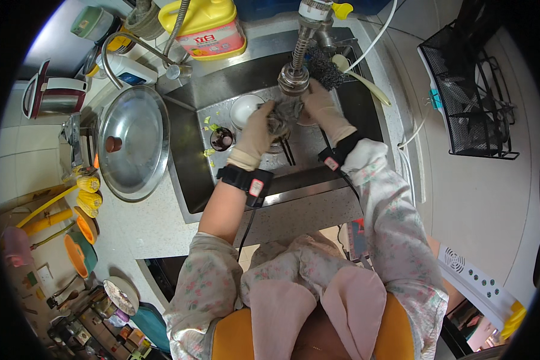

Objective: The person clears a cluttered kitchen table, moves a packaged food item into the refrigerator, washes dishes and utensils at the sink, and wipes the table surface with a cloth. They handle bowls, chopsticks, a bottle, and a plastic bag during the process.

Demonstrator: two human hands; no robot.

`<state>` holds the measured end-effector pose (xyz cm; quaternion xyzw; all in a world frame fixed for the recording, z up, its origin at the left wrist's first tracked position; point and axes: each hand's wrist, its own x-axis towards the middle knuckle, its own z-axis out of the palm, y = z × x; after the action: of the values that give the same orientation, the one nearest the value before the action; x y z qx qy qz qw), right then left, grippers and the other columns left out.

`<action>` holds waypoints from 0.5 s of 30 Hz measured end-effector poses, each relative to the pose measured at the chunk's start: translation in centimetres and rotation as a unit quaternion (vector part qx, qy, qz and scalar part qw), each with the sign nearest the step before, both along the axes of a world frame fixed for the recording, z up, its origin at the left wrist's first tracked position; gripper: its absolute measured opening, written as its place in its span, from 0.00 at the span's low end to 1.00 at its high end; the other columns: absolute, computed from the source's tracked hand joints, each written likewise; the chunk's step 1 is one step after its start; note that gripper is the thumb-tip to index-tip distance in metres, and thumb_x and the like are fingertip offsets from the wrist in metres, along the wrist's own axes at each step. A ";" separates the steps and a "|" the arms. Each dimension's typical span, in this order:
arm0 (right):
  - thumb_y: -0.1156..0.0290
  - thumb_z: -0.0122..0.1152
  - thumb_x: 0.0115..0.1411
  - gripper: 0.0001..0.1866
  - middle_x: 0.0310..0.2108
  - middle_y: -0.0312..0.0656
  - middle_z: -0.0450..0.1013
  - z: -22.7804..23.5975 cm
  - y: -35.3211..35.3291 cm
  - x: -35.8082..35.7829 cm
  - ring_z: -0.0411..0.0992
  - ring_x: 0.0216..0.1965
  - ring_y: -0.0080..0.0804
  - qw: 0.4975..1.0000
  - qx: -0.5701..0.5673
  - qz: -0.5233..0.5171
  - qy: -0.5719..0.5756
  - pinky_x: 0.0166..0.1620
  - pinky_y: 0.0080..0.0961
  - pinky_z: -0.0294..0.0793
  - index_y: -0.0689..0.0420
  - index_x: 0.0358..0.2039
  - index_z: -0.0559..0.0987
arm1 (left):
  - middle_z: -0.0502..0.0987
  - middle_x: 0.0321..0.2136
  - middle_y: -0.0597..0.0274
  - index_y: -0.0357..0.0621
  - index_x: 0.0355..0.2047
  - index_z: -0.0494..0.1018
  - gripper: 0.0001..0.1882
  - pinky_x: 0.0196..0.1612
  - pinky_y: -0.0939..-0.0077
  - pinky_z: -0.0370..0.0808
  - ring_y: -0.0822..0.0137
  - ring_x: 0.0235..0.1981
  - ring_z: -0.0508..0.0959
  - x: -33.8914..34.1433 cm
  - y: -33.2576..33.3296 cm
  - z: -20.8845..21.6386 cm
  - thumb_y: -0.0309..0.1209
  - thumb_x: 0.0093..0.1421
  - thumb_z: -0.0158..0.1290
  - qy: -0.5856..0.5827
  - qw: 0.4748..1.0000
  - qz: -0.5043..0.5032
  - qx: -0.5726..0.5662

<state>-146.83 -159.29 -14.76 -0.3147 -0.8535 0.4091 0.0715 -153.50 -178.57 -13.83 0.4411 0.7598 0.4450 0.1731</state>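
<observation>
Both my hands wear pale gloves and work low in the steel sink (192, 174), close to the metal tap (294, 78). My left hand (255, 137) is closed on a grey, crumpled-looking rag (280, 120). On the other side of the rag, my right hand (322, 107) has its fingers bent, partly behind the tap head; what they grip is hidden. A white bowl (245, 109) lies beside my left hand. Left of it stands a small dark cup (222, 139) with scraps in it. Dark chopsticks (289, 153) stick out below the rag.
A large glass lid (139, 144) lies left of the sink. Behind it stands a yellow detergent jug (207, 30). A dark wire scrubber (325, 69) and a pale-handled brush (369, 88) rest at the back right corner. A black mesh rack (471, 114) hangs at right.
</observation>
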 end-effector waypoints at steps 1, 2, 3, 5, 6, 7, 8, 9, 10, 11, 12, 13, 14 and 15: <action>0.57 0.58 0.59 0.21 0.39 0.55 0.75 0.3 0.5 0.2 0.73 0.43 0.51 0.998 -0.051 -0.039 0.029 0.44 0.42 0.72 0.58 0.48 0.73 | 0.75 0.46 0.49 0.37 0.52 0.65 0.26 0.51 0.64 0.72 0.55 0.48 0.75 -0.1 -0.2 -0.4 0.35 0.56 0.56 -0.266 0.962 0.047 0.048; 0.63 0.62 0.55 0.20 0.43 0.51 0.74 0.8 0.8 0.7 0.73 0.45 0.48 0.982 -0.164 -0.036 0.085 0.46 0.38 0.72 0.57 0.47 0.73 | 0.75 0.46 0.51 0.39 0.52 0.66 0.25 0.52 0.61 0.72 0.55 0.48 0.76 -0.2 -0.2 -0.8 0.41 0.59 0.54 -0.498 0.855 0.110 0.098; 0.66 0.62 0.54 0.21 0.43 0.50 0.74 1.4 0.0 1.4 0.73 0.45 0.48 0.985 -0.138 -0.013 0.103 0.48 0.37 0.71 0.57 0.48 0.73 | 0.75 0.46 0.52 0.42 0.51 0.67 0.25 0.52 0.59 0.72 0.56 0.48 0.76 -0.3 0.0 -1.3 0.47 0.62 0.52 -0.692 0.689 0.166 0.137; 0.70 0.62 0.51 0.23 0.43 0.49 0.74 2.8 -2.5 2.4 0.72 0.47 0.46 0.969 -0.056 0.075 0.229 0.50 0.34 0.70 0.56 0.49 0.72 | 0.74 0.48 0.54 0.43 0.52 0.67 0.28 0.50 0.57 0.74 0.57 0.47 0.76 -0.1 0.9 -2.4 0.53 0.65 0.43 -0.740 0.643 0.121 0.159; 0.75 0.62 0.47 0.28 0.44 0.48 0.72 3.5 -3.7 2.8 0.70 0.51 0.46 0.984 0.114 0.112 0.084 0.54 0.33 0.68 0.56 0.52 0.69 | 0.73 0.49 0.53 0.41 0.53 0.65 0.27 0.51 0.59 0.74 0.56 0.47 0.76 -0.1 1.5 -2.8 0.51 0.66 0.42 -0.767 0.610 0.125 0.157; 0.76 0.62 0.46 0.30 0.45 0.48 0.71 3.9 -4.7 3.5 0.69 0.51 0.46 0.980 0.055 0.167 0.097 0.54 0.34 0.68 0.55 0.53 0.68 | 0.72 0.50 0.52 0.39 0.54 0.64 0.26 0.51 0.60 0.74 0.56 0.47 0.76 -0.1 1.9 -3.2 0.49 0.67 0.42 -0.798 0.570 0.107 0.165; 0.77 0.63 0.45 0.32 0.46 0.48 0.70 4.2 -5.7 4.2 0.69 0.52 0.46 0.965 0.006 0.218 0.142 0.55 0.34 0.67 0.55 0.53 0.67 | 0.72 0.50 0.53 0.39 0.52 0.66 0.25 0.52 0.62 0.74 0.57 0.48 0.75 -0.2 2.5 -3.4 0.47 0.66 0.43 -0.774 0.600 0.119 0.160; 0.78 0.63 0.44 0.34 0.48 0.48 0.69 4.4 -5.9 4.7 0.68 0.52 0.46 0.938 -0.042 0.280 0.201 0.55 0.35 0.67 0.54 0.54 0.66 | 0.72 0.50 0.53 0.39 0.51 0.67 0.23 0.52 0.64 0.74 0.59 0.48 0.75 -0.3 2.8 -3.4 0.45 0.66 0.45 -0.756 0.624 0.110 0.165; 0.80 0.65 0.43 0.35 0.50 0.47 0.66 4.3 -5.7 5.2 0.68 0.52 0.42 0.950 -0.061 0.279 0.128 0.55 0.34 0.67 0.53 0.54 0.66 | 0.73 0.50 0.54 0.39 0.50 0.69 0.21 0.53 0.66 0.73 0.60 0.49 0.75 -0.2 2.9 -3.4 0.43 0.65 0.46 -0.737 0.647 0.103 0.169; 0.79 0.66 0.43 0.35 0.50 0.45 0.67 4.0 -5.1 5.7 0.68 0.51 0.39 0.951 -0.113 0.248 0.144 0.54 0.32 0.68 0.54 0.54 0.66 | 0.73 0.50 0.54 0.39 0.48 0.70 0.20 0.53 0.68 0.73 0.61 0.50 0.74 -0.2 3.0 -3.1 0.42 0.65 0.48 -0.726 0.655 0.067 0.199; 0.78 0.68 0.43 0.35 0.49 0.44 0.67 3.7 -3.9 6.0 0.69 0.50 0.37 0.948 -0.171 0.227 0.141 0.54 0.31 0.68 0.55 0.54 0.66 | 0.75 0.47 0.56 0.38 0.46 0.72 0.15 0.53 0.68 0.73 0.64 0.49 0.75 -0.1 2.5 -2.7 0.34 0.63 0.50 -0.710 0.679 0.077 0.167; 0.77 0.69 0.43 0.35 0.49 0.43 0.67 3.3 -2.8 6.2 0.69 0.50 0.35 0.949 -0.231 0.184 0.111 0.53 0.30 0.68 0.55 0.54 0.66 | 0.75 0.47 0.57 0.38 0.46 0.72 0.15 0.53 0.69 0.73 0.64 0.48 0.75 0.0 2.2 -2.1 0.32 0.63 0.49 -0.593 0.791 0.049 0.142; 0.75 0.73 0.42 0.35 0.45 0.39 0.68 2.9 -1.5 6.3 0.69 0.47 0.29 0.923 -0.329 0.158 0.125 0.51 0.26 0.70 0.57 0.51 0.67 | 0.76 0.46 0.57 0.37 0.47 0.71 0.14 0.53 0.69 0.73 0.65 0.48 0.76 0.4 1.6 -1.5 0.30 0.62 0.49 -0.457 0.884 0.027 0.098; 0.75 0.74 0.42 0.33 0.43 0.38 0.69 2.4 -0.8 6.2 0.69 0.46 0.28 0.928 -0.320 0.149 0.119 0.50 0.25 0.70 0.58 0.49 0.68 | 0.76 0.46 0.57 0.36 0.48 0.71 0.15 0.54 0.69 0.72 0.65 0.47 0.76 0.7 1.3 -0.8 0.28 0.62 0.49 -0.308 0.951 0.009 0.023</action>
<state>-140.67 -160.05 -12.39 -0.1394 -0.6994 0.7009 0.0063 -152.81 -177.31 -14.62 0.2800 0.6631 0.5777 0.3848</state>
